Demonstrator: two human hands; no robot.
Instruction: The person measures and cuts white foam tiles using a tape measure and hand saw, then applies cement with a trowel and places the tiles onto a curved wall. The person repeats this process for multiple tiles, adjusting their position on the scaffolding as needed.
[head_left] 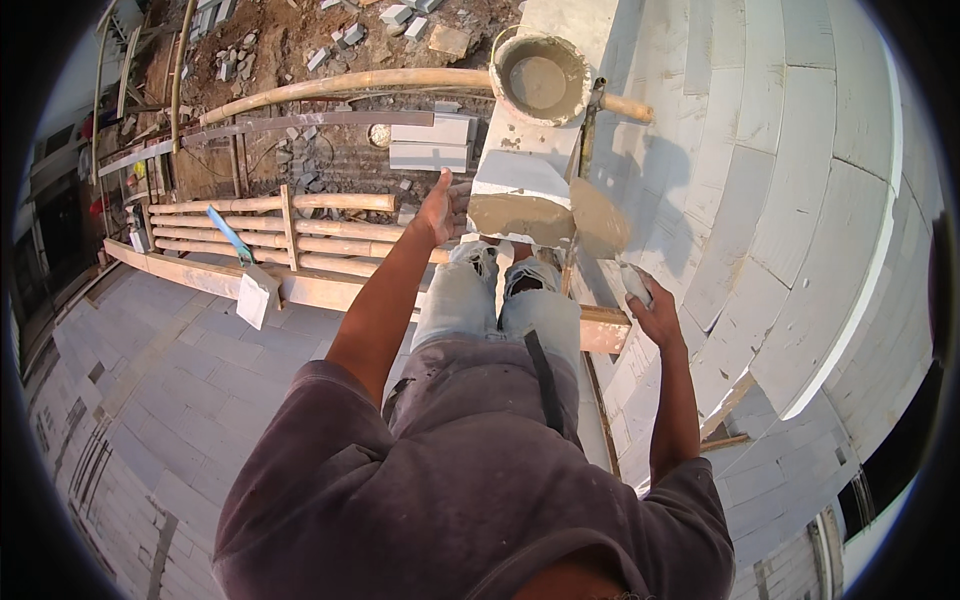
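A pale grey block (pixel 520 172) sits on the plank-like ledge in front of me, its near face coated with wet grey mortar (pixel 520 217). Beside the block's left end is my left hand (pixel 447 207), fingers stretched out; whether they touch the block I cannot tell. My right hand (pixel 652 308) is closed around the mortar-crusted handle of a trowel (pixel 600 218). The trowel's broad blade, smeared with mortar, lies close against the block's right edge. Farther along the ledge stands a bucket (pixel 502 97) with grey mortar inside.
A tall wall of light blocks (pixel 740 220) rises at my right. Bamboo poles (pixel 330 225) form scaffolding on the left, where a blue-handled tool (pixel 230 235) with a flat pale head hangs. A long bamboo pole (pixel 350 88) crosses beyond. Loose blocks (pixel 430 155) and rubble lie on the ground below.
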